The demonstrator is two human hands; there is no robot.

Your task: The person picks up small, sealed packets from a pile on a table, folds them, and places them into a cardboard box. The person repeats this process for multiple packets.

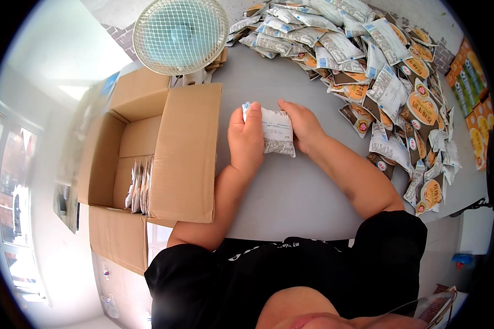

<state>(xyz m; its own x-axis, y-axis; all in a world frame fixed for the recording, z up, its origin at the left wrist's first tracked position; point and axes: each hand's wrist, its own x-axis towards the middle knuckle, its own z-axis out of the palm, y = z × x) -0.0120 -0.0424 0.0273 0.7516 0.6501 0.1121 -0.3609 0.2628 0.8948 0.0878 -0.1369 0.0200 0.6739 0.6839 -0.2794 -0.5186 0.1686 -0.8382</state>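
Over the grey table [258,203], a white printed pouch [279,133] is held upright between my two hands. My left hand [245,134] closes on its left side, thumb along the top. On the opposite edge, my right hand [304,125] grips it with the fingers mostly hidden behind. To the left stands an open cardboard box [184,159], its flaps folded out. Several pouches [140,186] stand on edge in a row inside it. A big heap of similar pouches [388,90], white on one side and brown with orange on the other, spreads along the table's far right.
A round caged fan [180,35] stands behind the box, close to its far flap. At the right rim are stacked green and orange printed cartons [475,107]. Small bottles [111,304] lie on the floor at lower left.
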